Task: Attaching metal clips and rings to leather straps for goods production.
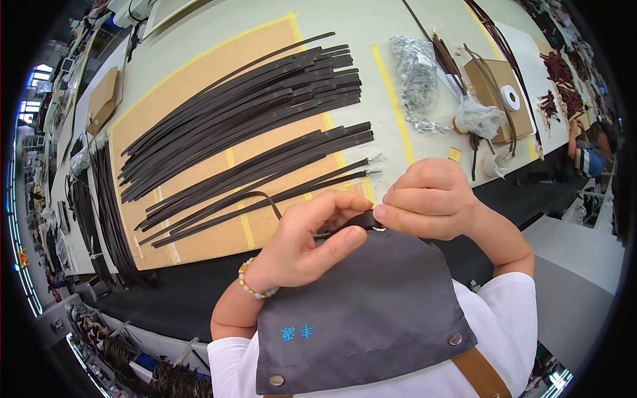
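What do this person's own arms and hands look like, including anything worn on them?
Both hands are bare, without gloves. The left hand has a beaded bracelet of pale and amber beads at the wrist. The right hand wears nothing visible. Short white sleeves cover the upper arms.

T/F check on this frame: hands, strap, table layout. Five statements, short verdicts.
1. Both hands pinch one dark strap. True.
2. The left hand wears a beaded bracelet. True.
3. The right hand holds scissors. False: it grips only the strap's end.
4. The strap piles lie on a red cloth. False: they lie on a brown board.
5. A clear bag of metal hardware sits right of the piles. True.
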The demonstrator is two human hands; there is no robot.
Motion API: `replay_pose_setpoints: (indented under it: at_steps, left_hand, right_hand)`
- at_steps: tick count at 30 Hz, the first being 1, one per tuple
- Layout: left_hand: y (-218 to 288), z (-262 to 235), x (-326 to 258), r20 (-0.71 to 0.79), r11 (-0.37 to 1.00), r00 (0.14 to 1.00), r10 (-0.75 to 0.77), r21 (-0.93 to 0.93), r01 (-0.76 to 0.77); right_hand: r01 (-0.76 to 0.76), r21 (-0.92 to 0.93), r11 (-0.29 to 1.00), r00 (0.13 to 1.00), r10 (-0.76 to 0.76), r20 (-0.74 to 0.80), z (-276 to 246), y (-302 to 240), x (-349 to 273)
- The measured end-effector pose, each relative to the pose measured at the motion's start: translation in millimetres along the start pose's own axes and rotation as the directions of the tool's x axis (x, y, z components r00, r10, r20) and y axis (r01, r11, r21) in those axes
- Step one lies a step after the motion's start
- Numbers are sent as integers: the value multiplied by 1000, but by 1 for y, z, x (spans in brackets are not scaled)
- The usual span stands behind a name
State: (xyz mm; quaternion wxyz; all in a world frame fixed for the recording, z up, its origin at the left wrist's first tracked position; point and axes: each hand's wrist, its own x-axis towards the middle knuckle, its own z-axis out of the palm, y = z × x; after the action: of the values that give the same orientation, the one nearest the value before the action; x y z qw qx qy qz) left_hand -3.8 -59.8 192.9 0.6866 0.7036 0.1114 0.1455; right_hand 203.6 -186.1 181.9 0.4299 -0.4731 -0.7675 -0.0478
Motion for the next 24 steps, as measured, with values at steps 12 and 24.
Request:
replay_pose_setpoints:
  at_steps: [12,24]
  left_hand:
    - [-4,2,3,102,906,921,-375,-172,388]
    - [-13,9,12,180,705,830,-529,-452,547]
  right_hand:
    - [-404,154,902,863,320,390,-24,12,8]
    - [-903,273,331,425,599,679,-21,23,-1]
